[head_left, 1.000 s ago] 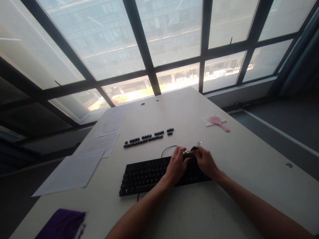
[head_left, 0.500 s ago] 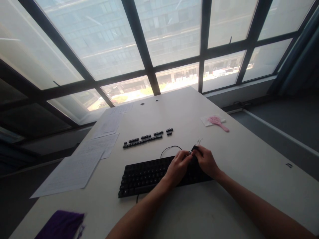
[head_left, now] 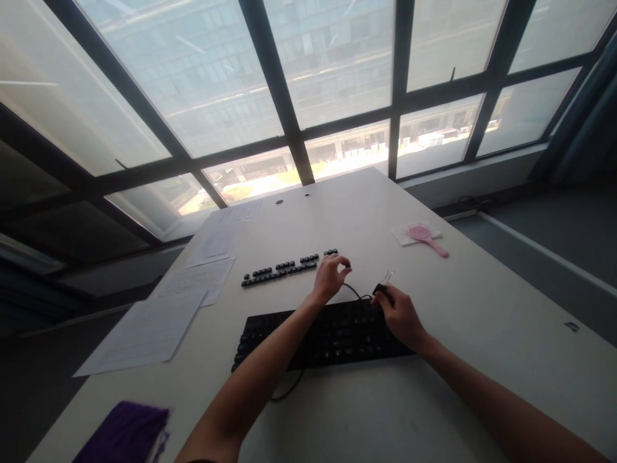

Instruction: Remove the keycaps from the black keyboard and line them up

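Note:
A black keyboard (head_left: 337, 331) lies on the white table, partly covered by my left forearm. My left hand (head_left: 331, 276) is above the table behind the keyboard, fingers curled round a small black keycap (head_left: 348, 265) at their tips. Rows of loose black keycaps (head_left: 279, 273) lie to its left, and a few more (head_left: 330, 251) are just behind it. Over the keyboard's back right part, my right hand (head_left: 396, 310) grips a black clip (head_left: 380, 289) with silvery wire handles sticking up. A thin cable (head_left: 354, 290) runs behind the keyboard.
Paper sheets (head_left: 144, 328) cover the table's left side. A purple cloth pouch (head_left: 124, 432) sits at the near left. On the right, a pink hairbrush (head_left: 426, 239) rests on a white wrapper (head_left: 402, 234). Large windows stand beyond the table's far edge.
My left hand has parted from my right hand and moved left and away from me, carrying a keycap towards the loose ones. My right hand stays near the keyboard with the clip.

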Demonstrator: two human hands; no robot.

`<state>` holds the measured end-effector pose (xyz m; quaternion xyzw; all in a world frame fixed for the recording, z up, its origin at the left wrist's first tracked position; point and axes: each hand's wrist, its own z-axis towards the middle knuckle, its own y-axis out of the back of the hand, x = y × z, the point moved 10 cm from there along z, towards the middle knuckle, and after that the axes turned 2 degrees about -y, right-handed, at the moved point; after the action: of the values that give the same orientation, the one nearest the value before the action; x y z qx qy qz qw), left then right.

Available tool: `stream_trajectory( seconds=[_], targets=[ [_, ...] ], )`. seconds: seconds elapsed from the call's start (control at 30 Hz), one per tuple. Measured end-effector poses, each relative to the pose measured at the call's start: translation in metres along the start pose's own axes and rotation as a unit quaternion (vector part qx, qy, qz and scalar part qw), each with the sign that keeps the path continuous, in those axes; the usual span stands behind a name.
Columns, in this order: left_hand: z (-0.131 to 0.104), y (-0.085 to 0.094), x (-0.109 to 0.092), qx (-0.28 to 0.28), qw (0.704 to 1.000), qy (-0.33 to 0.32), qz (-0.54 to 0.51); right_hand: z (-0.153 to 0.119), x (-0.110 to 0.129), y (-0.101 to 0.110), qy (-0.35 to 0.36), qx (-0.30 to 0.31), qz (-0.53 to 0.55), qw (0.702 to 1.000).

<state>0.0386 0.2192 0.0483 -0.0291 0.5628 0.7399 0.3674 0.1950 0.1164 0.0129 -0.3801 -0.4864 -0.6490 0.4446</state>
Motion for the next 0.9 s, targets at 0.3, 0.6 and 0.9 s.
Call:
stream_trajectory(
  seconds=[0.3,0.6,0.9],
  targets=[
    [0.039,-0.014,0.052,0.036,0.991,0.009,0.128,-0.001,-0.001,0.000,-0.003,0.011,0.001,1.000],
    [0.039,0.000,0.053,-0.001,0.990,0.010,0.138,0.002,-0.002,0.015,-0.023,-0.040,0.086,0.995],
    [-0.033,-0.005,-0.058,-0.002,0.997,-0.068,-0.022,0.016,-0.004,0.025,0.017,0.049,-0.021,0.998]
  ],
)
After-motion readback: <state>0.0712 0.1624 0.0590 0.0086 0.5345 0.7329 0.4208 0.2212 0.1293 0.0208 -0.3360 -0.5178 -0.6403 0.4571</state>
